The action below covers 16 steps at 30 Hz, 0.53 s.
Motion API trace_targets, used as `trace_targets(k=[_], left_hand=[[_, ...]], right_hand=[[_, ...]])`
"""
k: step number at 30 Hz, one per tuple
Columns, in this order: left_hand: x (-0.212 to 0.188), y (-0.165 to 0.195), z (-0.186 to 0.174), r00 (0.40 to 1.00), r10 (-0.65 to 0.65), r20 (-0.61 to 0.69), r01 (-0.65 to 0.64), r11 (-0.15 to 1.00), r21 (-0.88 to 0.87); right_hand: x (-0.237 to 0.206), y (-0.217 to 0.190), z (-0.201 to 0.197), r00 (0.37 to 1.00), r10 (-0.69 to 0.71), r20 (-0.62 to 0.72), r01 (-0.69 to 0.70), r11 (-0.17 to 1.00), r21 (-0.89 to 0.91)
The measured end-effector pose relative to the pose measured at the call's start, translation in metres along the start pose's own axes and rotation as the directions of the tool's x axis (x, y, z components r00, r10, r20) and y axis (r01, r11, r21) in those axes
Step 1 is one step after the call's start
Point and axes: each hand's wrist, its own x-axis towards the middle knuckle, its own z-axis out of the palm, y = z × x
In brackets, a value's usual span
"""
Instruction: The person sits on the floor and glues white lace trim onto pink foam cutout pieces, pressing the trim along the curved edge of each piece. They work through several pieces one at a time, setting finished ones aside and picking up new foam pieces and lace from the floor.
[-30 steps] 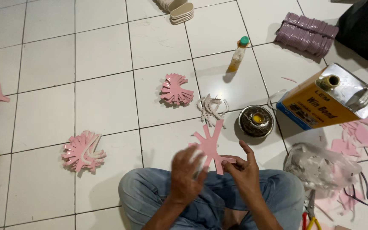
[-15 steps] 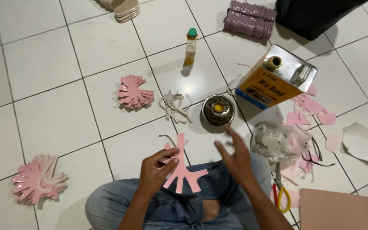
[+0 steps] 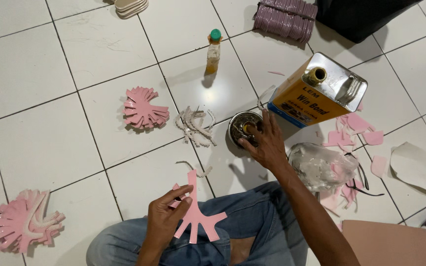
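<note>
The person sits on a white tile floor (image 3: 35,64), jeans-clad knees at the bottom middle of the frame. The left hand (image 3: 166,221) pinches a pink cutout (image 3: 197,216) with branching strips, thumb and fingers closed on its upper stem; the cutout hangs over the left knee, low and centre in the frame. The right hand (image 3: 267,143) reaches up to a small round tin (image 3: 242,129) at the middle of the frame, fingers spread and dipping into its open top; whether they grip anything inside cannot be told.

Just right of the tin, touching or nearly so, stands a large orange-and-blue metal can (image 3: 316,91) with an open spout on top. Left of the tin lies a heap of pale strips (image 3: 195,125), and further left a fanned stack of pink cutouts (image 3: 144,109). A second pink stack (image 3: 25,221) lies at the lower left. A small bottle (image 3: 214,49) with a green cap stands above centre. A crumpled clear plastic bag (image 3: 321,165) lies beside the right forearm, with pink scraps (image 3: 356,130) scattered at the right. A mauve bundle (image 3: 284,17) lies at the upper right.
</note>
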Motion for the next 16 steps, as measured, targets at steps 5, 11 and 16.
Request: trace_targets(k=[5, 11, 16], left_hand=[[0.0, 0.002, 0.002, 0.999, 0.031, 0.018, -0.031, 1.0, -0.003], [-0.002, 0.009, 0.01, 0.996, 0.084, 0.028, -0.083, 0.996, -0.032], [-0.004, 0.017, 0.013, 0.999, 0.031, 0.01, -0.031, 1.0, 0.002]], right_hand=[[-0.005, 0.001, -0.005, 0.995, 0.002, -0.104, 0.007, 0.996, 0.09], [-0.011, 0.002, -0.004, 0.999, -0.014, -0.042, 0.017, 0.996, 0.084], [-0.017, 0.006, 0.008, 0.999, -0.001, -0.045, 0.005, 0.997, 0.083]])
